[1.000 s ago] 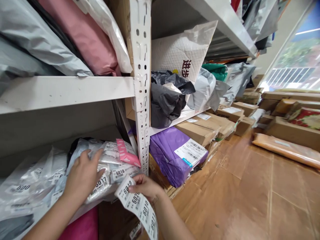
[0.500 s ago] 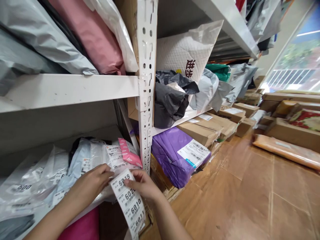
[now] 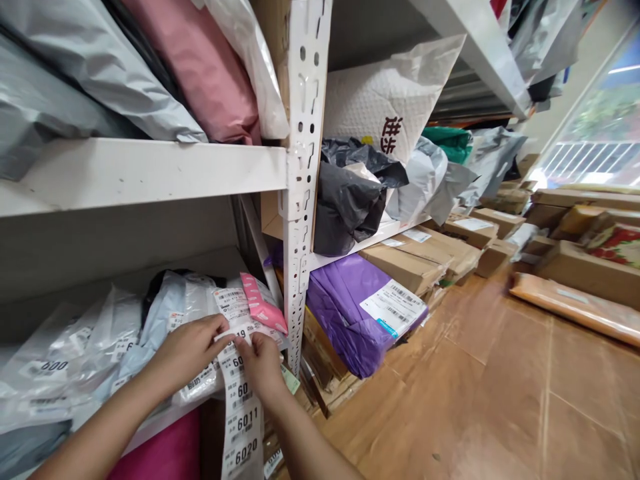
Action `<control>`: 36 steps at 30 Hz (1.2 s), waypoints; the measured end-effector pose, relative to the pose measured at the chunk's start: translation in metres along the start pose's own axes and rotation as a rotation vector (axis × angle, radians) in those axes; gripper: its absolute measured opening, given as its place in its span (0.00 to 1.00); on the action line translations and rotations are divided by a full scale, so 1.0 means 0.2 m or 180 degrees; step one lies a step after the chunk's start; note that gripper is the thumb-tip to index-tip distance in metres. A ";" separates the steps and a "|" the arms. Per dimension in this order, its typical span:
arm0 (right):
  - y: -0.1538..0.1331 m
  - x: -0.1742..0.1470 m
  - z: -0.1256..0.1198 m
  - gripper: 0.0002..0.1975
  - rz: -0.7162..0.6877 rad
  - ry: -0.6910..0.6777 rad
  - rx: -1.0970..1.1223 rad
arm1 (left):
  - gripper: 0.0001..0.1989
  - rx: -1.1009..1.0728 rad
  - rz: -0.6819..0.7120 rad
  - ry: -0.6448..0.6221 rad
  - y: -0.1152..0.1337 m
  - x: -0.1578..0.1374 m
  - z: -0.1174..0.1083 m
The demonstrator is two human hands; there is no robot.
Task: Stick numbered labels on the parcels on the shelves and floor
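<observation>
A long strip of white number labels hangs down over the lower shelf's front edge. At its upper end, my left hand and my right hand nearly meet, each closed in a pinch on the strip. The uppermost label lies close against a clear-wrapped parcel with a white shipping label; whether it touches the parcel I cannot tell. Just above my right hand lies a small pink packet. Bagged parcels with number labels lie left of my left hand.
A white perforated post stands right of my hands, and a white shelf beam runs above them. Beyond the post are a purple parcel, a black bag and cardboard boxes along the wooden floor.
My hands have come closer together at the strip's top, my right hand shifting left. The strip now hangs straighter and further left, with more of it showing. The view has shifted slightly.
</observation>
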State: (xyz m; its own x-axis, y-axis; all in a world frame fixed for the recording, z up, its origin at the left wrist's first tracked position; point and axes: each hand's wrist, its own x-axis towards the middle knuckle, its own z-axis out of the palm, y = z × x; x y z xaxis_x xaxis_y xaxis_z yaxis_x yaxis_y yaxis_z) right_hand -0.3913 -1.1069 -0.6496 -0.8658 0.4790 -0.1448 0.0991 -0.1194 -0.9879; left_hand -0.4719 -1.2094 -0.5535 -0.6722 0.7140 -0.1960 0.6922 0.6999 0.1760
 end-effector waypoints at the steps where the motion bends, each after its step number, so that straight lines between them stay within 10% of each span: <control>1: 0.00 0.00 0.01 0.17 0.0037 0.0120 -0.0023 | 0.13 0.0184 -0.0013 0.0003 0.01 0.00 0.01; 8: 0.00 0.00 -0.03 0.21 0.0622 -0.0537 0.0944 | 0.13 0.1084 -0.0357 -0.0328 0.13 0.04 0.03; 16: 0.04 -0.01 0.00 0.24 0.0857 0.0116 0.1071 | 0.16 0.1089 -0.0326 -0.0358 0.14 0.05 0.05; 31: -0.08 -0.12 -0.42 0.27 0.1373 -0.1969 0.0948 | 0.22 0.1173 -0.0972 -0.0161 0.21 0.04 0.02; 36: -0.08 -0.10 -0.43 0.29 0.0690 -0.1748 0.1641 | 0.26 0.1217 0.0593 0.0417 0.20 0.20 -0.02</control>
State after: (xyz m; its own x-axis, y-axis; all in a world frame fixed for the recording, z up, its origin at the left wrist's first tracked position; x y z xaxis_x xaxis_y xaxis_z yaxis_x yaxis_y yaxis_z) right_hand -0.3340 -1.0399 -0.6365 -0.9851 -0.0841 -0.1504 0.1700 -0.6141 -0.7707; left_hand -0.4716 -1.1520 -0.5503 -0.5374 0.8407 -0.0665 0.8355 0.5201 -0.1776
